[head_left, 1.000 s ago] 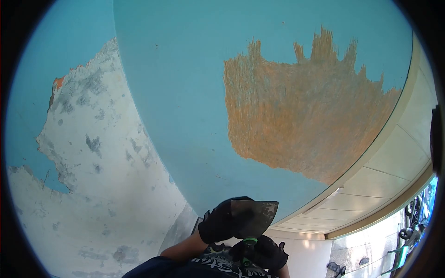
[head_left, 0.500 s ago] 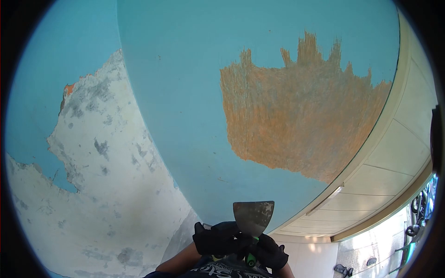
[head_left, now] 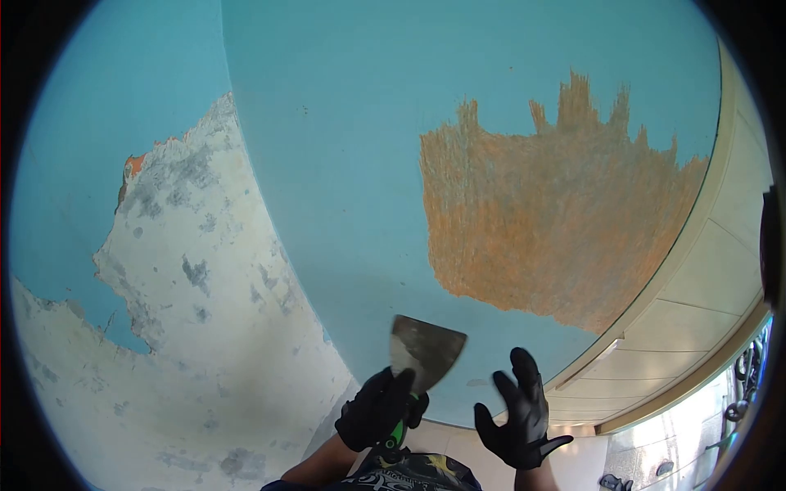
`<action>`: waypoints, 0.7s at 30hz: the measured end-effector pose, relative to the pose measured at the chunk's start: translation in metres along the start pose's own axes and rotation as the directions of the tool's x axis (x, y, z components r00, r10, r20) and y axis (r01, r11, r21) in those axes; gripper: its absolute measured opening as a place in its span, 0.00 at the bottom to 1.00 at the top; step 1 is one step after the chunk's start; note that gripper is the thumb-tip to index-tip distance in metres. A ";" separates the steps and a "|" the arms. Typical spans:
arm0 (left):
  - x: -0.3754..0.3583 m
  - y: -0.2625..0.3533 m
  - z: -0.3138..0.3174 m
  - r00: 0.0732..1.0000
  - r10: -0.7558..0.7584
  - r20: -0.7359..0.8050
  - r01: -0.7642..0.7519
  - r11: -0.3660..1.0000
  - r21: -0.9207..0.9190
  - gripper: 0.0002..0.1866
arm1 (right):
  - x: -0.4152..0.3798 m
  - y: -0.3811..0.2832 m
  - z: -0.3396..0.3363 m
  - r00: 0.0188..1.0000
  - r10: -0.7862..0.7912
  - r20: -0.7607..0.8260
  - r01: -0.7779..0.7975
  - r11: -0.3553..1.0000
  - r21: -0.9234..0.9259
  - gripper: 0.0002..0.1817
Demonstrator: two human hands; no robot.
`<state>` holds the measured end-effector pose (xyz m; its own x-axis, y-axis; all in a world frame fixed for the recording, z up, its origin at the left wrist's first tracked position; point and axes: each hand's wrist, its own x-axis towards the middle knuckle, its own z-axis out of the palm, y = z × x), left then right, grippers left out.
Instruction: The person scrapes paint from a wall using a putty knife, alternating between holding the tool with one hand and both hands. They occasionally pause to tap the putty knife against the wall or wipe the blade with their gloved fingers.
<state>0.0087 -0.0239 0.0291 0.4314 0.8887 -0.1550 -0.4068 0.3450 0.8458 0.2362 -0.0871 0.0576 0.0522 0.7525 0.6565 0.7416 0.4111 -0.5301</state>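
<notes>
My left hand [head_left: 377,411], in a black glove, is closed around the green handle of a putty knife [head_left: 427,353]. The wide metal blade points up and slightly right, with pale smears on its left side. To the right, my gloved right hand [head_left: 517,417] is raised with its fingers spread and nothing in it. Both hands are in front of the blue wall [head_left: 344,213]. On that wall, above and right of the hands, lies a brownish-orange patch [head_left: 561,217] with ragged, streaky edges.
At the left, an adjoining wall has a large whitish, grey-mottled patch [head_left: 229,311] where blue paint is gone. A cream ledge or trim [head_left: 712,147] curves along the right. Dark footwear [head_left: 614,483] rests on the floor at lower right, below objects too small to name.
My right hand has come off the putty knife, moved right and spread its fingers. My left hand has kept the knife, now further left and tilted. The view has shifted slightly.
</notes>
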 end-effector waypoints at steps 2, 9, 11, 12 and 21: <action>-0.003 0.018 0.010 0.991 0.008 0.132 -0.089 0.777 0.624 0.15 | 0.025 -0.009 0.000 0.980 -0.179 0.083 0.196 0.934 -0.300 0.18; 0.015 0.077 0.015 0.643 0.420 0.641 -0.682 -0.067 0.728 0.36 | 0.135 -0.018 0.016 0.750 -0.621 0.228 0.643 0.604 -0.471 0.22; 0.010 0.085 0.014 0.745 0.405 0.529 -0.651 0.274 0.708 0.40 | 0.156 -0.025 0.015 0.785 -0.611 0.100 0.579 0.667 -0.469 0.25; 0.008 0.087 0.011 0.851 0.322 0.415 -0.524 0.585 0.619 0.44 | 0.163 -0.025 0.016 0.787 -0.608 0.102 0.573 0.662 -0.483 0.25; 0.027 0.076 0.000 0.613 0.693 0.378 -0.637 0.150 0.756 0.41 | 0.184 -0.026 0.045 0.819 -0.574 0.021 0.520 0.725 -0.452 0.27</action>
<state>-0.0101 0.0265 0.0890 0.2870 0.6700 0.6846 0.2732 -0.7422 0.6119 0.1966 0.0643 0.1680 -0.3972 0.3912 0.8302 0.8670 0.4565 0.1997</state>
